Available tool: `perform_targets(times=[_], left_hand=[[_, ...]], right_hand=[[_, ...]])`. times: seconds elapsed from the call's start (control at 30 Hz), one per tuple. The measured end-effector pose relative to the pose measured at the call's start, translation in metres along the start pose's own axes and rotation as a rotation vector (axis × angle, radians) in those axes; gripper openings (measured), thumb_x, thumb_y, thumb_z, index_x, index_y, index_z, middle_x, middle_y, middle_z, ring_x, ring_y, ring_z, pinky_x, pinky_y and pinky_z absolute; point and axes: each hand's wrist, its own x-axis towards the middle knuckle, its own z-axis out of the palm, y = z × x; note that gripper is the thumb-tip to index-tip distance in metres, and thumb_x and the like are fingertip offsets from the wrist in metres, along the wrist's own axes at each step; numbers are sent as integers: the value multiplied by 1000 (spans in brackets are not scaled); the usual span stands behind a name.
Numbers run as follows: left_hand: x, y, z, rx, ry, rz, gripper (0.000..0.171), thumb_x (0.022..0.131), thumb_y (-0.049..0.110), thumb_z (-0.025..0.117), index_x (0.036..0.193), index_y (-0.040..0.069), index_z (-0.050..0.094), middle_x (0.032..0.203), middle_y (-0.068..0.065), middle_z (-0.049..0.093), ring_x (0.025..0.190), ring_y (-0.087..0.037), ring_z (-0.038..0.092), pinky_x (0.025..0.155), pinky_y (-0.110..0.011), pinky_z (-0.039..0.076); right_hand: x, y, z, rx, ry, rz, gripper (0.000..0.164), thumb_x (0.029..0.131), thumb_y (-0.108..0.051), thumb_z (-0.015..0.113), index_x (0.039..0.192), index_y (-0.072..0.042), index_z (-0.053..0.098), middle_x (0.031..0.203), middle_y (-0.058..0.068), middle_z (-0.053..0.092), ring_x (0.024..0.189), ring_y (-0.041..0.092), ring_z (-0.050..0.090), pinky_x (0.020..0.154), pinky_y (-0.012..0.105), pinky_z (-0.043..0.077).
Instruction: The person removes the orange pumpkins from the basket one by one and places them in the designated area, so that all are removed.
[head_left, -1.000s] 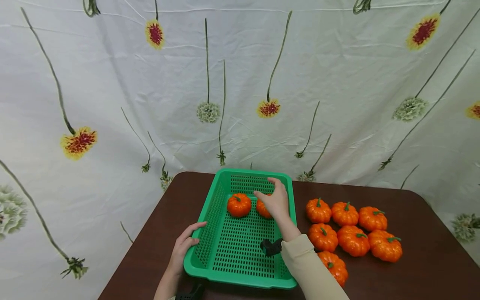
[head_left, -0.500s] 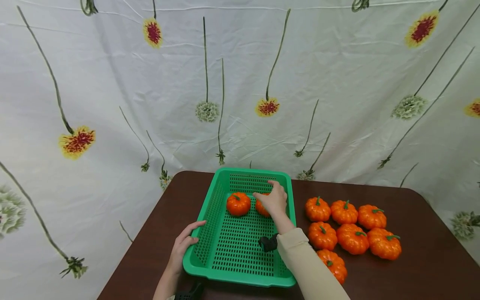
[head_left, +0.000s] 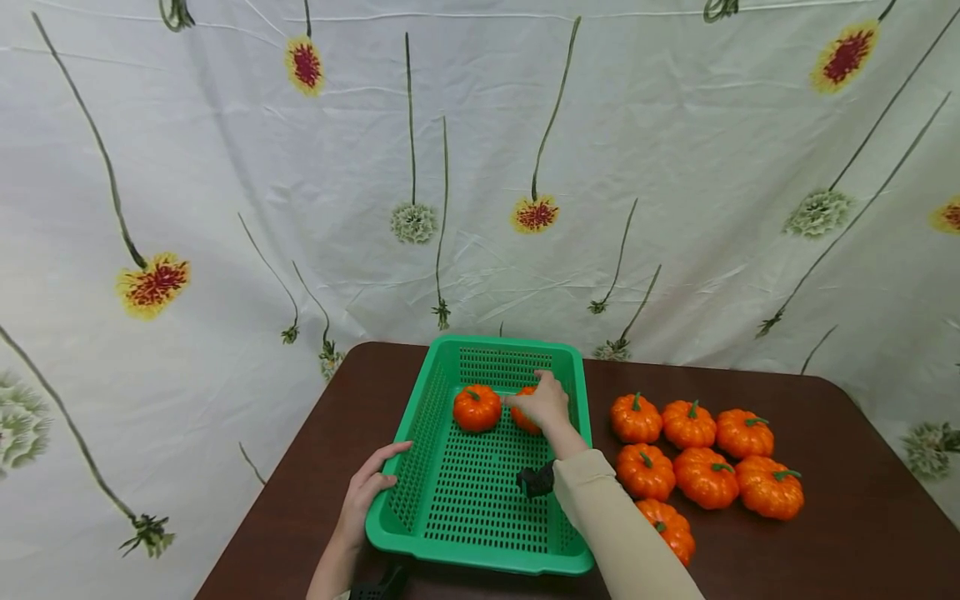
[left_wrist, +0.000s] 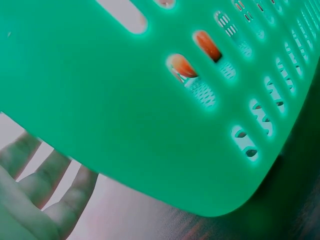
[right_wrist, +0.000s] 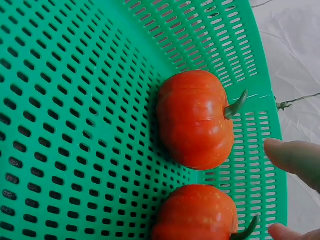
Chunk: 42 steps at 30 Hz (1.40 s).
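A green plastic basket [head_left: 480, 557] with slotted walls stands on the dark table. My left hand [head_left: 365, 492] holds its left rim; in the left wrist view its fingers [left_wrist: 75, 200] reach past the rim, tips hidden by the wall. Two glossy orange pumpkins with green stems lie inside at the far end: the left pumpkin [head_left: 477, 408] and the right pumpkin [head_left: 525, 412]. My right hand [head_left: 550, 406] is over the right pumpkin, partly covering it, thumb and fingers spread. In the right wrist view, a fingertip [right_wrist: 280, 150] shows apart from the nearer pumpkin [right_wrist: 195, 120].
To the basket's right, several more orange pumpkins [head_left: 705, 481] sit in loose rows on the table [head_left: 847, 550]. The nearest one is partly covered by the right sleeve [head_left: 615, 525]. A white cloth [head_left: 480, 275] with printed flowers hangs behind the table.
My right hand has come down slightly toward the right pumpkin, its fingers still spread. The left hand, basket and pumpkins keep their places; the head view has shifted a little.
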Motion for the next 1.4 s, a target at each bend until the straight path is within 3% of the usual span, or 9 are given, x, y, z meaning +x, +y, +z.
perform_targets(times=[0.3,0.53,0.83,1.1,1.4], left_hand=[[0,0,0,2,-3,5,47,85,0,40,130,-1,53,137,-15,44,113,-7,49,85,-27,43],[0,-1,0,0,-3,9,47,85,0,39,130,-1,53,137,-15,44,112,-8,49,84,-27,43],[-1,-2,0,-1,-6,17,47,85,0,39,129,-1,53,136,-15,44,112,-8,49,84,-27,44],[-1,-2,0,-4,-11,22,47,85,0,39,129,-1,53,136,-15,44,112,-9,50,85,-27,43],[-1,-1,-1,-2,-10,21,46,85,0,39,129,-1,54,136,-15,44,110,-10,50,85,-27,43]], right_hand=[[-2,4,3,-93,-94,-10,72,74,-26,77,133,-2,45,127,23,44,109,41,41,82,51,41],[0,5,7,-157,-84,-59,70,72,-24,79,129,1,47,126,24,42,106,41,39,85,50,36],[-2,4,7,-122,-88,-40,65,71,-21,80,126,0,51,129,25,38,107,43,38,85,51,37],[-1,5,7,-63,-116,-10,60,72,-17,79,124,-2,53,130,25,34,98,37,49,79,46,46],[-1,5,8,-114,-160,-36,57,73,-14,77,125,-6,56,124,25,40,96,35,48,76,45,45]])
